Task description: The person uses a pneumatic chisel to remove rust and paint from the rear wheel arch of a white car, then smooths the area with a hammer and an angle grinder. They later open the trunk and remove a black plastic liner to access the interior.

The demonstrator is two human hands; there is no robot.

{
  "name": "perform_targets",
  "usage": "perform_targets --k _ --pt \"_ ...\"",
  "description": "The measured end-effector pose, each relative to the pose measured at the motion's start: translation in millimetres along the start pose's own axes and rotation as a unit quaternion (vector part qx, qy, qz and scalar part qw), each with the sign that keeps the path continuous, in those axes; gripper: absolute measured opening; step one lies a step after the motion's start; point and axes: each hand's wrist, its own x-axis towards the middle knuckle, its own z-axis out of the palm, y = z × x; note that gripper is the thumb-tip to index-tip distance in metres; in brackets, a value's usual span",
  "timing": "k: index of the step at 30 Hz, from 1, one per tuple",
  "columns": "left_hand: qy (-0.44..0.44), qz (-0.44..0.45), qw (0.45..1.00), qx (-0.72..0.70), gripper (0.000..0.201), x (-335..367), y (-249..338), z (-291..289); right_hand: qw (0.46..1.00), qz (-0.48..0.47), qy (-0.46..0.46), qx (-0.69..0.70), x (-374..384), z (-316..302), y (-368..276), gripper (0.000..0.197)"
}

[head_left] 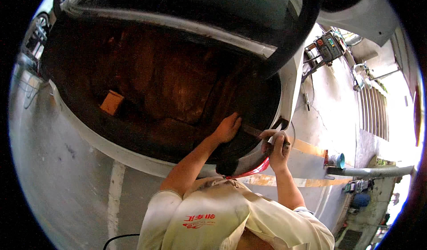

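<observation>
Sunlit grey concrete floor with an orange painted stripe and a grey pipe.

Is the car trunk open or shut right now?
Open: the trunk lid is raised and the rusty brown trunk floor is exposed, with the left hand reaching inside.

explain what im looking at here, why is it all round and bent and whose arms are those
This is one picture from a wide fisheye camera worn on a person's head, looking down at their own hands. That lens bends straight edges and leaves the dark round border.

The arms coming up from the bottom belong to the wearer, who has a pale shirt. They are reaching into the open boot of a white car, whose inside looks brown and rusty.

The left hand rests on the dark edge inside the boot. The right hand grips a thin dark tool at the boot's corner, above a red tail light. A small orange block lies inside.
</observation>
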Motion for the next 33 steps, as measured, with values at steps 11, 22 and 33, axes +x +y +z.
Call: perform_targets --k 11,22,33 --pt "0.055 -0.031 0.998 -0.004 0.028 3.3 -9.5 5.1 0.997 0.038 -0.058 0.021 21.4 -20.3 3.7 0.041" --pt "0.155 -0.041 0.975 0.157 0.036 -6.2 -0.8 -17.3 0.981 0.079 -0.149 -0.095 127.8 18.3 -10.9 0.041" --pt "0.082 -0.012 0.993 -0.082 0.028 -37.0 -17.9 -0.1 0.933 0.069 -0.14 -0.323 134.1 87.4 1.7 0.035"
